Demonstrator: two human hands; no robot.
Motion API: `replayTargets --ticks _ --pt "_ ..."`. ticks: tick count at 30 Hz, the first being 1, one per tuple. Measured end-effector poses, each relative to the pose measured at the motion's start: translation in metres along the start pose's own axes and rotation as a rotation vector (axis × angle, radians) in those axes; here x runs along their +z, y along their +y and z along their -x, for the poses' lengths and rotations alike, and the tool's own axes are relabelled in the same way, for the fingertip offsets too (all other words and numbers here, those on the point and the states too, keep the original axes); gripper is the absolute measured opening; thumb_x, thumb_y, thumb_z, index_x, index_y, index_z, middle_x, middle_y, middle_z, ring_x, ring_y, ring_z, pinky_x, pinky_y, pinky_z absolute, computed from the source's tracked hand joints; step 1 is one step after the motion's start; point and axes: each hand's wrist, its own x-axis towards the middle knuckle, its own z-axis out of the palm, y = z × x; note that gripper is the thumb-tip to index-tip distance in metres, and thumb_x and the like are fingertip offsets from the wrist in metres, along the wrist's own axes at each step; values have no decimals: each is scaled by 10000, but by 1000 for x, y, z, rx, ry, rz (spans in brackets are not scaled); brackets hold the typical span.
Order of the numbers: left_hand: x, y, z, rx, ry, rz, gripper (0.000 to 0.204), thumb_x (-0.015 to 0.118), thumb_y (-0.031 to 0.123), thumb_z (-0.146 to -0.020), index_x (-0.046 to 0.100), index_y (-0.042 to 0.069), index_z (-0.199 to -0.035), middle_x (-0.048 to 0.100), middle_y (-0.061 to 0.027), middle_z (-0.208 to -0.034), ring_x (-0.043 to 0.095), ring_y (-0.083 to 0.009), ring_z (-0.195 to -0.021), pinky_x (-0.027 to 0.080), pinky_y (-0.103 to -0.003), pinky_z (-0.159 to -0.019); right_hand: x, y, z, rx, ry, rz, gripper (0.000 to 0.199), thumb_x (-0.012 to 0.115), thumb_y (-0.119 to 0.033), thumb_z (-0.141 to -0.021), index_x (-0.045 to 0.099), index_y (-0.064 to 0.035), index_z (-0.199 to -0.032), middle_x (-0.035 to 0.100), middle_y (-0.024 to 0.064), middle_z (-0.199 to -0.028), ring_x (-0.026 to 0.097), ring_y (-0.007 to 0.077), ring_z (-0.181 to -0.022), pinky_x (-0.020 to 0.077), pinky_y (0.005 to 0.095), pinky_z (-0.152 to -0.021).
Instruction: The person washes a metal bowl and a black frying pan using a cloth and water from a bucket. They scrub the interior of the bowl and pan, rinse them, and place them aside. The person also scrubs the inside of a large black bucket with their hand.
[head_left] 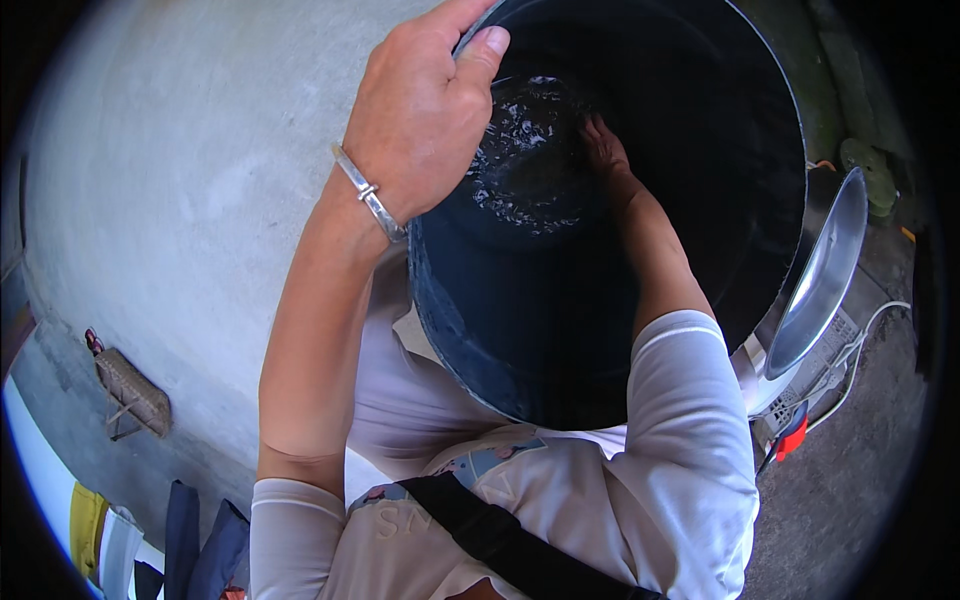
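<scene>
A large, deep, dark blue bucket point(490, 330) is tilted in front of me with its mouth toward me. My left hand point(425, 110) is closed over its upper left rim, the thumb lying along the edge and a silver bangle around the wrist. Rippling water point(530, 150) catches the light at the bottom of the bucket. Deep inside, my right hand point(604, 148) is at the right edge of that water, its fingers stretched out and nothing visible in them. Shadow partly hides the fingertips and the bucket's inner right side.
To the right, a shiny metal basin point(825, 270) stands on its edge close to the bucket, above white cables point(855, 375) and a red object point(792, 437). A woven brown item point(135, 392) is at the left. Clothes point(90, 530) hang at the lower left.
</scene>
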Motion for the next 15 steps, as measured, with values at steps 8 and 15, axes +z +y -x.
replayTargets --ticks 8,15 --pt "3 -19 0 -21 9 11 318 407 47 -890 511 -34 -1180 608 -182 -1083 572 -258 -1017 401 -303 -914 -92 -59 14 218 -544 -790 348 444 -260 -871 621 -110 -1131 366 136 -1365 288 361 -1270 299 443 -970" --pt "6 -10 2 -2 64 -84 317 417 61 -882 513 -34 -1168 605 -214 -1054 579 -312 -990 413 -324 -895 -136 -138 -32 5 -251 -1266 319 533 -255 -796 653 -25 -983 591 180 -1117 527 324 -1094 379 451 -931"
